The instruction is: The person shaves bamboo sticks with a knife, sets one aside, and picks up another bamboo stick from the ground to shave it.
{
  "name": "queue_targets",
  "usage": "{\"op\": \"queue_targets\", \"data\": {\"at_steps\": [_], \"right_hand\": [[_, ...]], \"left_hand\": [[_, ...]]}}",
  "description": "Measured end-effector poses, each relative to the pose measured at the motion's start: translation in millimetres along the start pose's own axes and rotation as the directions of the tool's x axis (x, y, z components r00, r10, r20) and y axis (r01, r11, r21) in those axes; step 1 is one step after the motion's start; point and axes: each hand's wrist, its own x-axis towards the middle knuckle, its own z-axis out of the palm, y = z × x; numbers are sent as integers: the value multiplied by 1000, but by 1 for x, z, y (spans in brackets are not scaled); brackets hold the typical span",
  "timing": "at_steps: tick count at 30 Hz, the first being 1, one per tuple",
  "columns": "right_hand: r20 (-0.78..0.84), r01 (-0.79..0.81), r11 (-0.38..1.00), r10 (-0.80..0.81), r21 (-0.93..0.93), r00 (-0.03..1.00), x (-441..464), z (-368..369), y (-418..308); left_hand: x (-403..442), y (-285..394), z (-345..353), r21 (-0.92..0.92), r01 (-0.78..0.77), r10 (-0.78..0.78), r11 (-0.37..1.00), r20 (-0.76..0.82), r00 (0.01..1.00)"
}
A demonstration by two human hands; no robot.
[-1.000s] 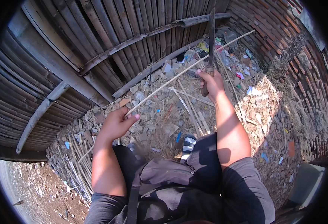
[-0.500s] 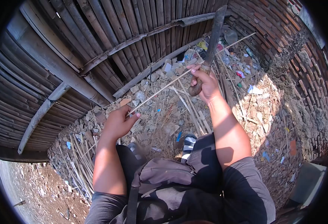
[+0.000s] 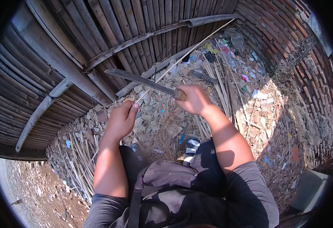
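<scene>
A long thin pale strip (image 3: 181,59) slants up and to the right from my left hand (image 3: 121,118), whose thumb and fingers pinch its lower end. My right hand (image 3: 193,99) is wrapped round the wooden handle of a machete (image 3: 147,81). The dark blade points left and crosses the strip a little above my left hand. Whether blade and strip touch, I cannot tell.
Split strips (image 3: 81,161) lie at the left, and more strips (image 3: 221,85) on the rubble ahead. A slatted bamboo wall (image 3: 136,41) curves across the upper left. A brick wall (image 3: 288,41) stands at the right, with litter (image 3: 231,53) near the corner.
The machete has swung from pointing up to pointing left, and my right hand has moved left and down. The strip's far end has shifted up and left. My left hand keeps its pinch.
</scene>
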Motion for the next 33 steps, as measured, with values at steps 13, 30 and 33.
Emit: {"op": "queue_targets", "data": {"at_steps": [13,30,33], "right_hand": [[84,-184,978,176,100,981,9,-11,41],[-72,-152,986,157,67,985,5,-17,47],[67,-29,999,31,-28,997,4,-6,15]], "left_hand": [[-3,16,0,78,64,-68,995,53,996],[-2,17,-4,25,111,-112,993,60,992],[-2,18,1,12,111,-111,994,62,992]]}}
